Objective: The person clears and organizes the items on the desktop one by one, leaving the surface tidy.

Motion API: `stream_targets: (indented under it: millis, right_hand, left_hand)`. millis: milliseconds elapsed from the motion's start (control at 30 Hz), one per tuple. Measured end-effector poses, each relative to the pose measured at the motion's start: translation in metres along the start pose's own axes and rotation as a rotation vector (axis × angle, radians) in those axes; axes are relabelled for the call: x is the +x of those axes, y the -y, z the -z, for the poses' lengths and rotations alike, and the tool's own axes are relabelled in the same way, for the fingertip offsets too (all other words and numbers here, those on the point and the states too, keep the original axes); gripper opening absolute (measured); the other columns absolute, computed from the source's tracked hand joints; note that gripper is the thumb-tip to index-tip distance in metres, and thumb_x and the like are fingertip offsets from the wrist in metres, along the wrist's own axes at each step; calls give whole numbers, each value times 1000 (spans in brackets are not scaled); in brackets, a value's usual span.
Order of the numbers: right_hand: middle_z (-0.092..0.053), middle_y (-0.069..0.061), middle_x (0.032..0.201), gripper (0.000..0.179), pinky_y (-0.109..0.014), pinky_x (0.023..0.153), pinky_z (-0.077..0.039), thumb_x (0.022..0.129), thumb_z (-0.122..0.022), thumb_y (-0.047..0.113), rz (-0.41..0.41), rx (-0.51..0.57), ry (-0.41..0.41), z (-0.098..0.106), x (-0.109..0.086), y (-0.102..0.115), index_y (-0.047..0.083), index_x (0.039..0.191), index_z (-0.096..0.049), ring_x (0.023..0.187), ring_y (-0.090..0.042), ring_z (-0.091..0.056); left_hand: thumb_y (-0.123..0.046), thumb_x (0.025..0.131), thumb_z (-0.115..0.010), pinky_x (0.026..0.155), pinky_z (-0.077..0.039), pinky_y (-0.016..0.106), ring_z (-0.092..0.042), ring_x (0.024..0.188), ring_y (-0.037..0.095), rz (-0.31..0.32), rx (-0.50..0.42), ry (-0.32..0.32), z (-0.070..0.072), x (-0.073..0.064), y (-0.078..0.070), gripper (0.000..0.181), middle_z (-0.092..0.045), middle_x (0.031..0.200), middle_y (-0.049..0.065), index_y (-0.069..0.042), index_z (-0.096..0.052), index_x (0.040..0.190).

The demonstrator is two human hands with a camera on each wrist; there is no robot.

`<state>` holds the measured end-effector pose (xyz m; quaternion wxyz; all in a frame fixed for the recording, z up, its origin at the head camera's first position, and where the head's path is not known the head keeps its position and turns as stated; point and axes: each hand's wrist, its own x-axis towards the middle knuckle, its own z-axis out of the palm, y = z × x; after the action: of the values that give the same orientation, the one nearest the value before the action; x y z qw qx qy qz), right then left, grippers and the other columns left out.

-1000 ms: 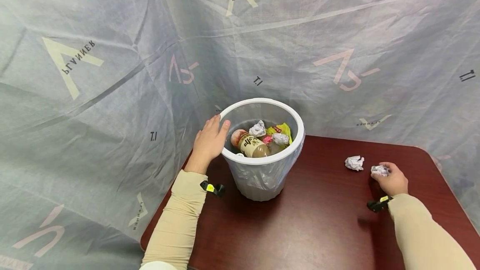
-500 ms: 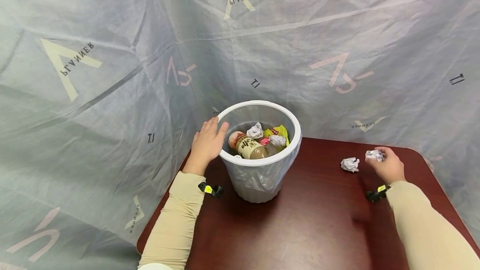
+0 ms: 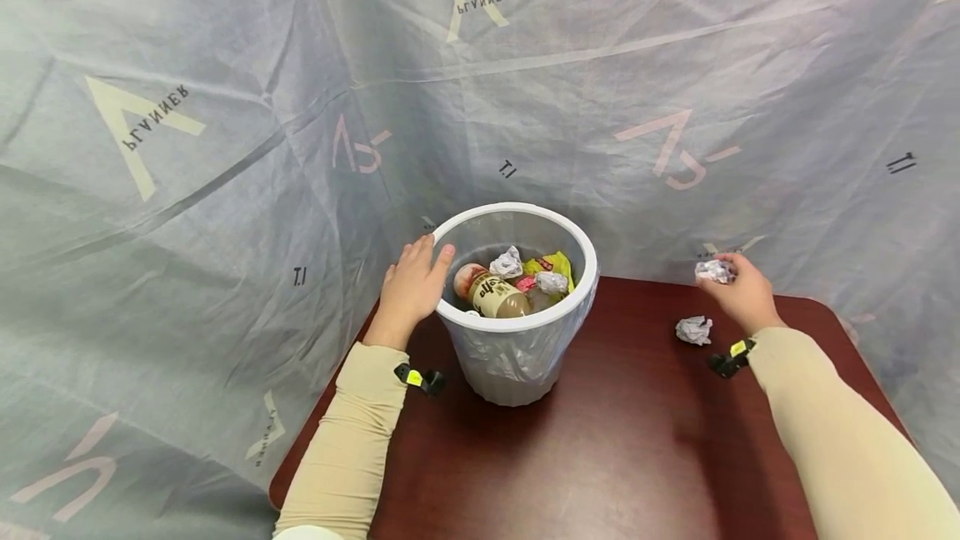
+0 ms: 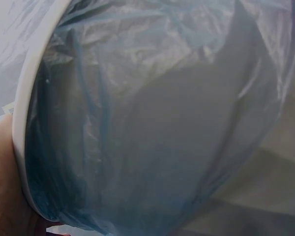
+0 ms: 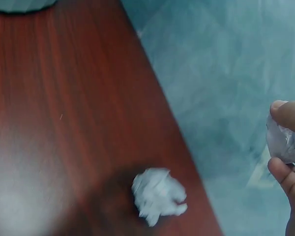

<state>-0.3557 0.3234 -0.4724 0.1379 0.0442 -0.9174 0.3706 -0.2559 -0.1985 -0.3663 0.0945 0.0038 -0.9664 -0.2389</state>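
My left hand [image 3: 411,286] rests with extended fingers against the left side of the white rim [image 3: 592,261] of a grey trash bin [image 3: 510,373]. In the left wrist view, part of that hand [image 4: 5,182] lies against the rim. My right hand [image 3: 744,290] holds a crumpled paper ball [image 3: 715,272] above the table, to the right of the bin. The right wrist view shows the held paper ball [image 5: 281,140] pinched between thumb and fingers. On the table below lies another crumpled paper ball [image 3: 693,330], apart from the hand.
Inside the bin are a bottle [image 3: 498,297], a yellow wrapper [image 3: 553,267] and crumpled papers [image 3: 506,262]. A clear liner [image 4: 162,123] covers the bin's outside. The dark red table [image 3: 600,457] meets grey printed fabric [image 3: 637,65] behind it.
My right hand has lifted the paper ball off the table and carried it up and leftward. The left hand stays at the bin's rim. The view has shifted slightly.
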Motion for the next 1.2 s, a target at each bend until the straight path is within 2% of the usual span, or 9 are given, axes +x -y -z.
stream_targets:
  millis: [133, 367, 600, 900, 1033, 1200]
  right_hand:
    - [-55, -34, 135, 60, -58, 92, -45, 94, -73, 27, 25, 14, 9, 3, 10, 27, -1, 141, -49, 113, -47, -57]
    - [-57, -29, 133, 62, -53, 87, -47, 95, -72, 34, 54, 39, 27, 2, 25, 73, 4, 144, -48, 113, -41, -58]
    - [-61, -26, 130, 57, -48, 84, -47, 92, -76, 25, 115, 53, 21, -3, 35, 125, 6, 140, -52, 109, -37, -60]
    - [-62, -24, 130, 55, -49, 89, -50, 90, -78, 24, 179, 121, 42, -18, 45, 180, 9, 138, -55, 113, -36, -62]
    - [-64, -22, 128, 56, -47, 87, -52, 89, -79, 23, 203, 147, 70, -29, 46, 202, 11, 139, -56, 110, -33, -64]
    - [-63, -21, 130, 56, -49, 87, -51, 90, -79, 26, 249, 125, 122, -40, 43, 225, 13, 140, -56, 109, -33, -63]
  left_hand:
    - [-68, 102, -10, 119, -14, 64, -15, 154, 35, 0, 0, 5, 0, 1, 1, 86, -25, 166, 11, -8, -26, 161]
    - [-66, 104, -13, 118, -15, 65, -17, 153, 37, -14, -5, -4, 1, 0, 2, 83, -26, 166, 13, -6, -26, 161]
    - [-62, 106, -16, 118, -15, 65, -17, 153, 37, -13, -27, 5, 3, -2, -1, 79, -26, 166, 13, -6, -27, 160]
    - [-64, 104, -14, 118, -15, 65, -17, 153, 38, -14, -33, -1, 1, 0, 0, 82, -26, 165, 13, -6, -27, 160]
    - [-65, 104, -14, 118, -15, 65, -17, 153, 38, -16, -33, -2, 1, 1, 1, 82, -27, 165, 14, -6, -27, 160]
    - [-63, 105, -16, 118, -15, 65, -18, 153, 38, -17, -36, -3, 1, 0, 0, 80, -27, 165, 15, -5, -28, 160]
